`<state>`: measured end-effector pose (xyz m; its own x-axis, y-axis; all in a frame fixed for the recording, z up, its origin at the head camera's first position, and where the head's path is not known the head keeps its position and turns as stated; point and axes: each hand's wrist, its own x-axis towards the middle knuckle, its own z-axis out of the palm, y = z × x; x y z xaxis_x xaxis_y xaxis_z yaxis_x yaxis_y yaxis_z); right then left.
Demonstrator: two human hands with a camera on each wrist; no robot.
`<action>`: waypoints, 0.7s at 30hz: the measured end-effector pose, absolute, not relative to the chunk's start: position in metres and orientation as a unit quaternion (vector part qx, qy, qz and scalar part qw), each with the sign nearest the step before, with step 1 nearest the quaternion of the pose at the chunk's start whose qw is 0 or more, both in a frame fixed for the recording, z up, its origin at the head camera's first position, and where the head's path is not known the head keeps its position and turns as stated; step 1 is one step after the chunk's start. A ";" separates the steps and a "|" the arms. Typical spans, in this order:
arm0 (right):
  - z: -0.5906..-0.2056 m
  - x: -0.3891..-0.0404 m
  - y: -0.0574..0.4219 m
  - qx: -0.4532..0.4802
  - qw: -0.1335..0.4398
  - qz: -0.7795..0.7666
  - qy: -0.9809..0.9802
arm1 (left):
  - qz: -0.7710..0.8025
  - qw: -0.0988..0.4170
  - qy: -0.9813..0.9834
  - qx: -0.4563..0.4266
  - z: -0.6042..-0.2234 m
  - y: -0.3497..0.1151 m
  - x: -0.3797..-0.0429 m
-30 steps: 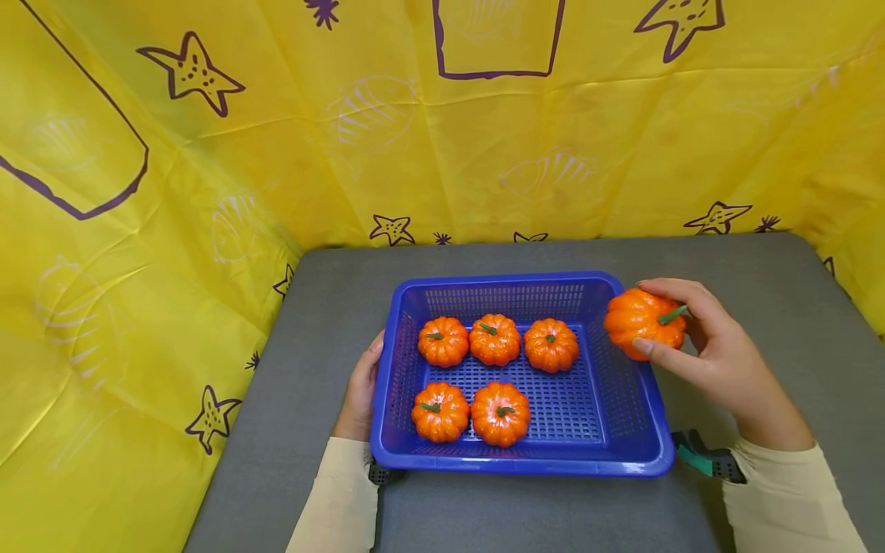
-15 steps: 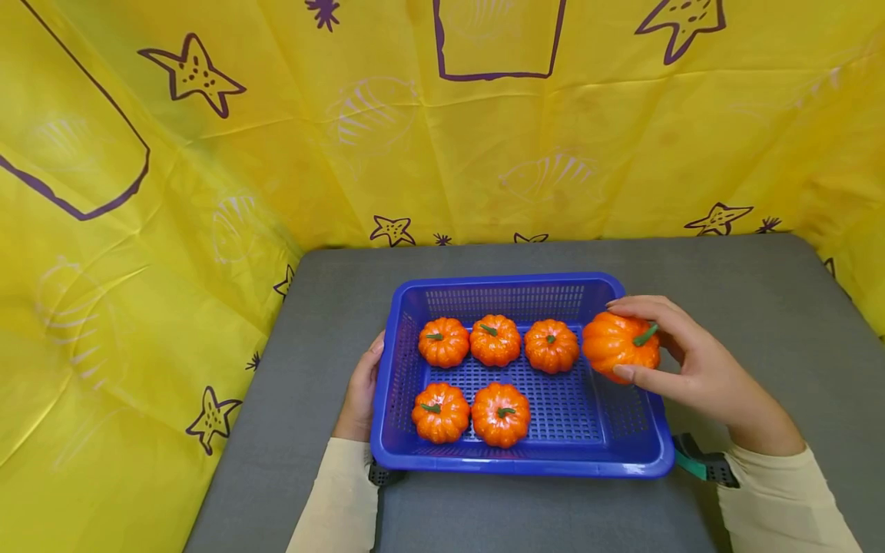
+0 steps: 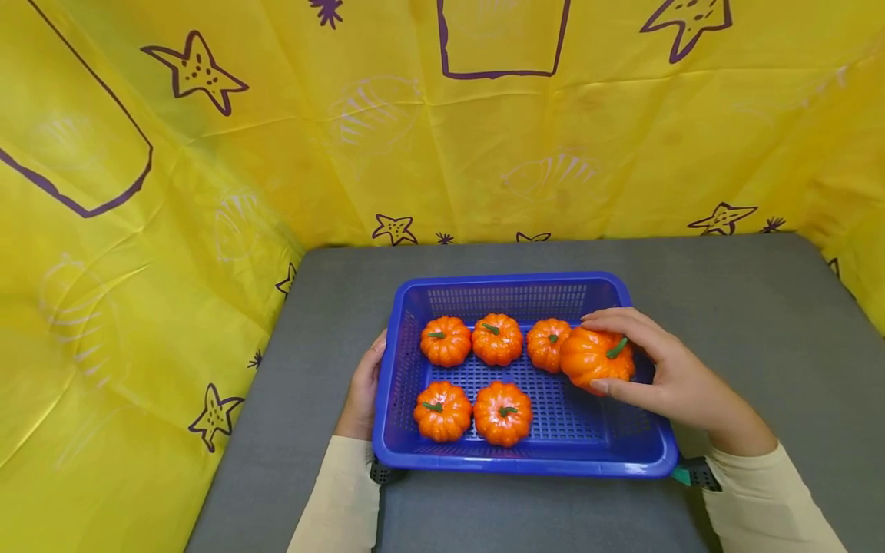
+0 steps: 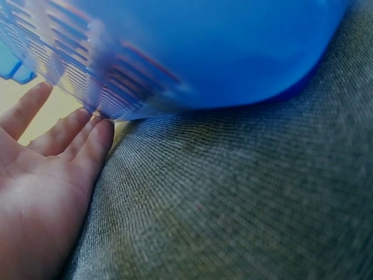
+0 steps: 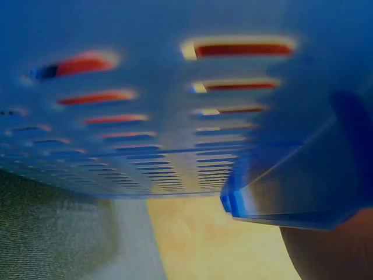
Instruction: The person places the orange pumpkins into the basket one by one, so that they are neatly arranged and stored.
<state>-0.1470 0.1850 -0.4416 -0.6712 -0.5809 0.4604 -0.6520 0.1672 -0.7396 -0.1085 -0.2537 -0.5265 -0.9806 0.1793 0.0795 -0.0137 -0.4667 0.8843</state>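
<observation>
A blue plastic basket [image 3: 518,465] with slotted walls stands on the grey table. My right hand [image 3: 674,384] reaches over its right rim and grips a small orange pumpkin [image 3: 589,359] with a green stem, thumb at the front and fingers at the back. That pumpkin overlaps the edge of another pumpkin [image 3: 543,344] in the back row; whether they touch I cannot tell. More pumpkins [image 3: 442,412] sit on the basket floor to the left. My left hand [image 3: 361,393] rests against the left wall, and in the left wrist view its fairly straight fingertips [image 4: 104,131] touch the slots.
The grey table [image 3: 442,511] extends around the basket. Yellow cloth [image 3: 442,153] with starfish and fish drawings hangs behind and at both sides. In the right wrist view the slotted basket wall [image 5: 175,87] fills most of the picture, with the held pumpkin out of sight.
My right hand has moved left with its pumpkin, from outside the right rim to over the basket's right part, and slightly lower in view. The left hand and basket stay put.
</observation>
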 end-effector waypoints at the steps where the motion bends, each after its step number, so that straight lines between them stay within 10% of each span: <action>1: -0.442 -0.147 0.184 0.406 0.038 0.498 -0.765 | 0.852 0.057 0.514 0.081 -0.526 -0.254 -0.108; 21: -0.449 -0.134 0.171 0.410 0.044 0.361 -0.837 | 0.854 0.063 0.510 0.078 -0.525 -0.253 -0.108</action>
